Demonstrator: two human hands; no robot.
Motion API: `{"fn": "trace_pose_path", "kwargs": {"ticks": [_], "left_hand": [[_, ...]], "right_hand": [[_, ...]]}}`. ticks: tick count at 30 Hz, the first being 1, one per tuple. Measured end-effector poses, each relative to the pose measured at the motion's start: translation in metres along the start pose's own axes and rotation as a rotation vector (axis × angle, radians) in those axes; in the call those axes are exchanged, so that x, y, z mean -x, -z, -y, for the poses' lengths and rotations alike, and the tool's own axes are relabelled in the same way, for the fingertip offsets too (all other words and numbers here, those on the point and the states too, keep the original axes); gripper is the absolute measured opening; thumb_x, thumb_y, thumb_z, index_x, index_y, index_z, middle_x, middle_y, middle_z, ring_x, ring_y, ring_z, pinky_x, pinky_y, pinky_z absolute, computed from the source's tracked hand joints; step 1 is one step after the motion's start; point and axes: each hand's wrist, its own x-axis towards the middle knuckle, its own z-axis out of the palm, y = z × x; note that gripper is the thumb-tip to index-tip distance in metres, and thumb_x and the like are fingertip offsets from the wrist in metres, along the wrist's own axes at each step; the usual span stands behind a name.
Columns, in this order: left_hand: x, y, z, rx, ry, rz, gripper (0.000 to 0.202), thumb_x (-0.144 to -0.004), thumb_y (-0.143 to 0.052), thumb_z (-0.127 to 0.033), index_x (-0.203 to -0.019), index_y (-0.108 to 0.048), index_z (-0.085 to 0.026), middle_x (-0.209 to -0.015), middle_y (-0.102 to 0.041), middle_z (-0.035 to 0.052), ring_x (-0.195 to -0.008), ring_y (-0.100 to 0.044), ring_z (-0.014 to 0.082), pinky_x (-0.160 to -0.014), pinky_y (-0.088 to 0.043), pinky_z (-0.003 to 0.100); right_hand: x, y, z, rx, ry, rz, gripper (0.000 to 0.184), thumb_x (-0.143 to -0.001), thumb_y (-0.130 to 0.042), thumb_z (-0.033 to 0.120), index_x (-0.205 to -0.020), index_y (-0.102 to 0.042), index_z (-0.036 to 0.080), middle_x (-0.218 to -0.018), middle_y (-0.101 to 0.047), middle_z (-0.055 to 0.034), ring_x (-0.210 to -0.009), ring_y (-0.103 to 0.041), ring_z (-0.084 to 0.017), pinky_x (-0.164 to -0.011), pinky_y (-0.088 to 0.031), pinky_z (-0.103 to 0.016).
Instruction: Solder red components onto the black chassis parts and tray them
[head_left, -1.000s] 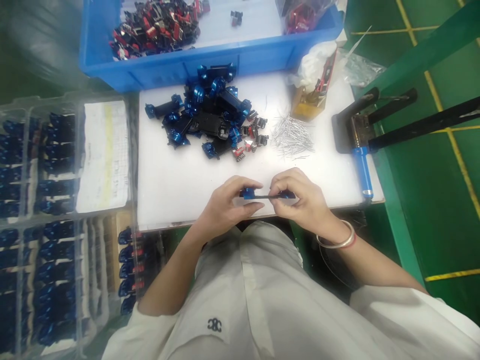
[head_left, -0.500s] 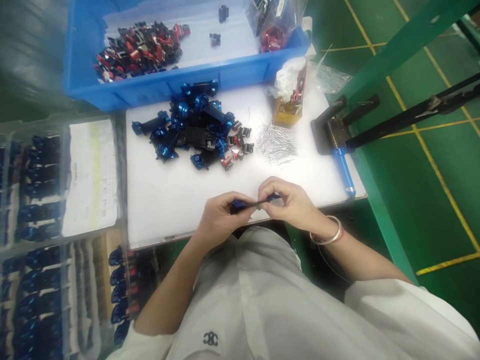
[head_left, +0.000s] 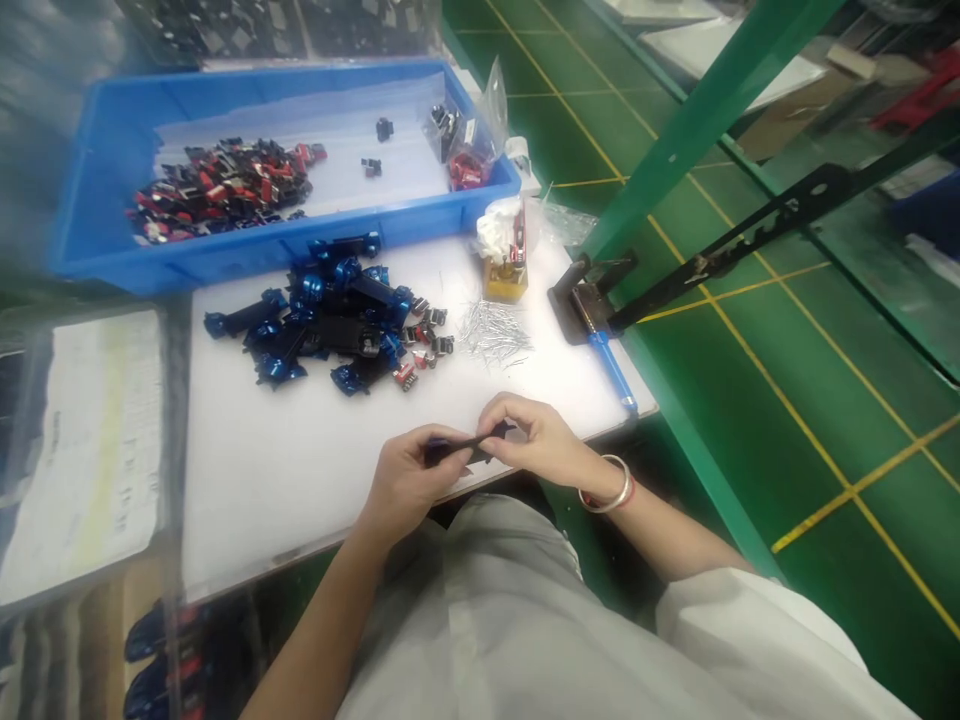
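Close to the table's front edge, my left hand [head_left: 409, 482] pinches one end of a dark blue-and-black part [head_left: 469, 445] between thumb and fingers. My right hand [head_left: 536, 438] grips the other end, its thumb and forefinger meeting on it. Fingers hide much of this long, narrow part. Beyond my hands lies a heap of similar black parts with shiny blue ends [head_left: 341, 320]. Small red-and-black pieces [head_left: 420, 357] are scattered at its right side. Beside them, thin silver pins [head_left: 495, 333] form a loose pile.
A blue bin [head_left: 300, 235] with a mound of small red-and-black pieces stands at the back. A yellow box [head_left: 505, 282] topped by white crumpled material is near the pins. Right of it are a black metal stand [head_left: 581, 305] and a blue-handled tool [head_left: 613, 372]. A paper sheet [head_left: 82, 440] lies left.
The camera view has shifted, so the table and bin appear further left and lower. Both hands keep hold of the same part, with little change in their grip.
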Motion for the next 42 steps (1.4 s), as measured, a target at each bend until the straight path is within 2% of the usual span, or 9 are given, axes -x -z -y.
{"fn": "trace_pose_path", "kwargs": {"ticks": [4, 8, 14, 20, 25, 29, 32, 36, 42], "left_hand": [[-0.010, -0.001, 0.000, 0.046, -0.013, -0.074, 0.013, -0.068, -0.079, -0.025, -0.076, -0.074, -0.016, -0.064, -0.071, -0.0005, -0.054, -0.066, 0.0114, -0.059, -0.056, 0.021], [-0.020, 0.004, 0.003, 0.174, 0.032, -0.220, 0.020, -0.065, -0.080, -0.028, -0.078, -0.073, -0.014, -0.068, -0.071, -0.0010, -0.051, -0.063, 0.0092, -0.055, -0.053, 0.020], [-0.029, 0.003, 0.003, 0.362, 0.054, -0.282, 0.021, -0.066, -0.079, -0.029, -0.077, -0.071, -0.013, -0.077, -0.073, 0.0023, -0.065, -0.065, 0.0116, -0.055, -0.053, 0.020], [-0.034, 0.000, -0.002, 0.494, 0.047, -0.301, 0.019, -0.066, -0.077, -0.027, -0.076, -0.069, -0.013, -0.082, -0.073, 0.0045, -0.072, -0.065, 0.0138, -0.056, -0.052, 0.022], [-0.037, -0.001, 0.001, 0.529, 0.057, -0.303, 0.018, -0.066, -0.076, -0.025, -0.077, -0.068, -0.013, -0.085, -0.073, 0.0056, -0.076, -0.065, 0.0147, -0.056, -0.050, 0.023], [-0.038, -0.002, 0.003, 0.508, 0.026, -0.301, 0.018, -0.068, -0.074, -0.026, -0.079, -0.067, -0.014, -0.087, -0.072, 0.0051, -0.077, -0.063, 0.0141, -0.056, -0.047, 0.022], [-0.037, -0.002, 0.003, 0.503, 0.024, -0.305, 0.018, -0.067, -0.074, -0.027, -0.077, -0.066, -0.014, -0.086, -0.071, 0.0051, -0.076, -0.062, 0.0140, -0.056, -0.046, 0.023], [-0.036, -0.002, 0.002, 0.509, 0.021, -0.306, 0.017, -0.066, -0.074, -0.027, -0.075, -0.066, -0.014, -0.085, -0.071, 0.0055, -0.075, -0.061, 0.0139, -0.056, -0.044, 0.023], [-0.035, -0.003, 0.001, 0.471, 0.017, -0.300, 0.014, -0.066, -0.072, -0.026, -0.072, -0.066, -0.014, -0.082, -0.071, 0.0056, -0.074, -0.062, 0.0144, -0.056, -0.043, 0.024]], "right_hand": [[0.005, 0.037, -0.003, 0.241, 0.021, -0.291, 0.020, -0.088, -0.057, 0.040, -0.092, -0.065, 0.022, -0.091, -0.069, -0.0050, -0.086, -0.064, -0.020, -0.080, -0.051, -0.034], [0.019, 0.086, -0.019, 0.753, -0.103, -0.673, 0.029, -0.087, -0.050, 0.044, -0.092, -0.065, 0.020, -0.093, -0.069, -0.0114, -0.086, -0.063, -0.026, -0.082, -0.050, -0.042], [0.030, 0.113, -0.050, 1.044, -0.337, -0.595, 0.058, -0.086, -0.040, 0.056, -0.110, -0.066, 0.010, -0.098, -0.068, -0.0211, -0.092, -0.062, -0.036, -0.079, -0.049, -0.049], [0.041, 0.113, -0.040, 1.047, -0.470, -0.556, 0.065, -0.079, -0.037, 0.059, -0.106, -0.067, 0.008, -0.101, -0.068, -0.0248, -0.098, -0.063, -0.042, -0.085, -0.048, -0.054], [0.073, 0.097, 0.003, 0.844, -0.640, -0.544, 0.049, -0.077, -0.042, 0.059, -0.096, -0.065, 0.020, -0.067, -0.065, -0.0087, -0.067, -0.063, -0.031, -0.063, -0.050, -0.044], [0.083, 0.071, 0.022, 0.611, -0.515, -0.526, 0.046, -0.079, -0.055, 0.066, -0.087, -0.068, 0.023, -0.062, -0.064, -0.0029, -0.054, -0.059, -0.022, -0.049, -0.047, -0.033], [0.076, 0.052, 0.023, 0.644, -0.368, -0.473, 0.045, -0.079, -0.060, 0.066, -0.087, -0.073, 0.023, -0.057, -0.064, -0.0020, -0.049, -0.058, -0.022, -0.045, -0.045, -0.032], [0.065, 0.035, 0.024, 0.728, -0.143, -0.347, 0.042, -0.085, -0.059, 0.062, -0.091, -0.076, 0.025, -0.075, -0.073, -0.0062, -0.063, -0.068, -0.026, -0.056, -0.052, -0.035], [0.057, 0.026, 0.025, 0.762, -0.078, -0.249, 0.040, -0.092, -0.054, 0.057, -0.096, -0.077, 0.023, -0.084, -0.076, -0.0066, -0.069, -0.071, -0.026, -0.060, -0.054, -0.035]]}}
